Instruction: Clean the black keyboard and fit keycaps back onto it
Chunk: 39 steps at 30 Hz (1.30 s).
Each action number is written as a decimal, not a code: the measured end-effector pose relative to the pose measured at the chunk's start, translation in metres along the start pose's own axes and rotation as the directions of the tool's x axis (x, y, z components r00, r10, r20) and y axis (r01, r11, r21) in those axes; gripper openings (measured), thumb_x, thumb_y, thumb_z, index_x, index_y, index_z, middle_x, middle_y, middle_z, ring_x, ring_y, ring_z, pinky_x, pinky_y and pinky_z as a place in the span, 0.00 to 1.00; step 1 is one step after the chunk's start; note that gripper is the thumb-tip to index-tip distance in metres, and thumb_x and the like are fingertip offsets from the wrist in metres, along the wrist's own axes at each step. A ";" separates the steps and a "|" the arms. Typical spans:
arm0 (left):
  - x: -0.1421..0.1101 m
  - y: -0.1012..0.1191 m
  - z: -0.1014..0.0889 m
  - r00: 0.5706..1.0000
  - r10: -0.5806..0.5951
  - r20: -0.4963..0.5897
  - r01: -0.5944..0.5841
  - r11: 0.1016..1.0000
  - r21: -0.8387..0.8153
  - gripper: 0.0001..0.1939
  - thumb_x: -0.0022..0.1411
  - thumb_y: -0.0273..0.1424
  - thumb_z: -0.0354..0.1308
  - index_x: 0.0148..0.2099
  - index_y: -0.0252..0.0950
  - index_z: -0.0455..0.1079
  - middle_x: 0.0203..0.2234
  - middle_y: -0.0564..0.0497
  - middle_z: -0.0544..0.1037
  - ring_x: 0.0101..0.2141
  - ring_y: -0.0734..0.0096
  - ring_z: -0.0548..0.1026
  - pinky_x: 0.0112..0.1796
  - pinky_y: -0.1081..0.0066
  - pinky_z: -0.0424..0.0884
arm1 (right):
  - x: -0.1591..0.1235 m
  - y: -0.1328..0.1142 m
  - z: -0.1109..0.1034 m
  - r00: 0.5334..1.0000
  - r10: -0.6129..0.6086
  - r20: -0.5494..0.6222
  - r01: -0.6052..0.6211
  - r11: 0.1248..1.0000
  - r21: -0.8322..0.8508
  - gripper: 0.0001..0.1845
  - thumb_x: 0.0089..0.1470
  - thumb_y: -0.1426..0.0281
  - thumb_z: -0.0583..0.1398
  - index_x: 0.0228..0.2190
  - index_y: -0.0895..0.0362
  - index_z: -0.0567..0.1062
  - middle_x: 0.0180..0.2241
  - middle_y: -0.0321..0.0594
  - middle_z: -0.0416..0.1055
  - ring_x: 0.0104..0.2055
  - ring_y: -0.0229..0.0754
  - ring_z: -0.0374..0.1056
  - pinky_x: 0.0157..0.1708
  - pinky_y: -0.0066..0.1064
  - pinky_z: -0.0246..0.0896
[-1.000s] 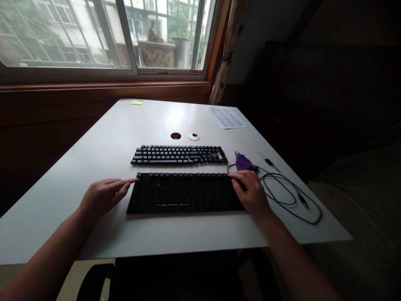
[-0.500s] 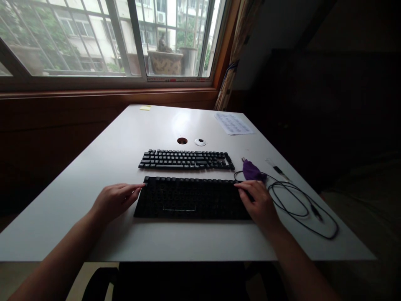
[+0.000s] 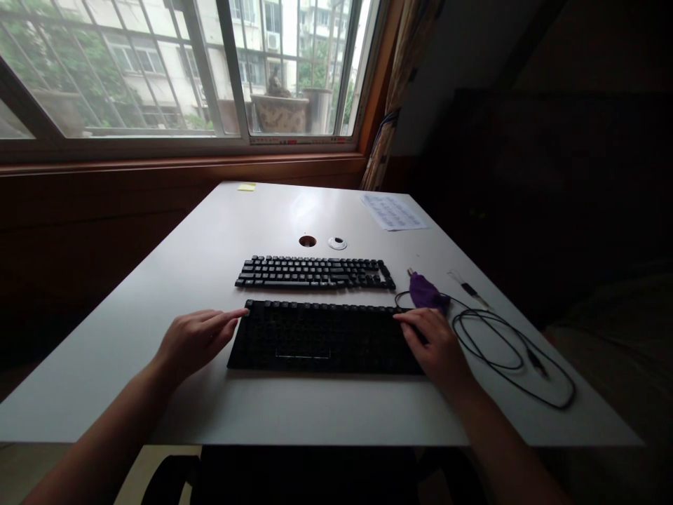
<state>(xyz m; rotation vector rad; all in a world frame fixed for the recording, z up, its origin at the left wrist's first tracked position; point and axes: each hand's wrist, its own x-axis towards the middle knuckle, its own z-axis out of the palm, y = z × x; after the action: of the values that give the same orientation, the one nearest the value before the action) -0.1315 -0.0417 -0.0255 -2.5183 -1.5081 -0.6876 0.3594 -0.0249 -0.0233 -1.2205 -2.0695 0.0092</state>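
Flat near the desk's front lies a black keyboard (image 3: 320, 340) with keycaps along its top row; the dark area below shows no clear keycaps. My left hand (image 3: 197, 340) is at its left edge, index finger on the top corner key and thumb close below, closed at the edge. Over the keyboard's right end rests my right hand (image 3: 434, 344), its index fingertip touching the top right part and its thumb apart, nothing visible between them. Behind sits a set of black keycaps (image 3: 310, 272) laid out in rows like a second keyboard.
To the right are a purple cloth pouch (image 3: 425, 291), a coiled black cable (image 3: 491, 368) and a wire keycap puller (image 3: 467, 288). Farther back on the white desk (image 3: 189, 259) are a round hole (image 3: 308, 241), its white cover (image 3: 337, 243), printed paper (image 3: 395, 212) and a yellow note (image 3: 247, 187).
The view has shifted slightly, so everything appears a little lower in it. Both hands keep nearly the same places on the keyboard.
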 end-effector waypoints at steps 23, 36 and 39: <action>0.004 0.005 -0.001 1.000 0.010 -0.011 -0.010 1.000 -0.007 0.17 0.74 0.38 0.51 0.55 0.44 0.78 0.35 0.49 0.85 0.29 0.68 0.81 0.31 0.72 0.72 | 0.000 0.003 0.002 0.999 -0.008 0.048 0.007 1.000 0.007 0.10 0.65 0.72 0.57 0.44 0.52 0.77 0.40 0.43 0.74 0.46 0.50 0.68 0.49 0.46 0.65; 0.047 -0.022 -0.035 0.977 -0.213 -0.019 0.212 0.975 -0.068 0.21 0.71 0.45 0.50 0.53 0.42 0.79 0.33 0.51 0.80 0.24 0.74 0.73 0.28 0.72 0.68 | 0.001 0.000 0.001 0.999 0.004 0.039 -0.005 1.000 0.024 0.10 0.64 0.72 0.57 0.43 0.51 0.79 0.39 0.42 0.76 0.45 0.50 0.70 0.47 0.46 0.68; 0.077 -0.043 -0.030 0.973 -0.228 0.041 0.230 0.972 -0.056 0.24 0.72 0.47 0.48 0.54 0.42 0.79 0.41 0.47 0.78 0.29 0.69 0.75 0.33 0.68 0.72 | -0.001 0.002 0.002 0.999 -0.003 0.052 0.002 1.000 0.021 0.10 0.64 0.72 0.57 0.43 0.52 0.78 0.40 0.42 0.75 0.45 0.49 0.69 0.48 0.46 0.67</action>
<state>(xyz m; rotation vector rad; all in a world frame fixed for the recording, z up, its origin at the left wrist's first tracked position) -0.1476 0.0310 0.0301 -2.4321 -1.8375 -0.7339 0.3597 -0.0236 -0.0257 -1.2171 -2.1108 0.0623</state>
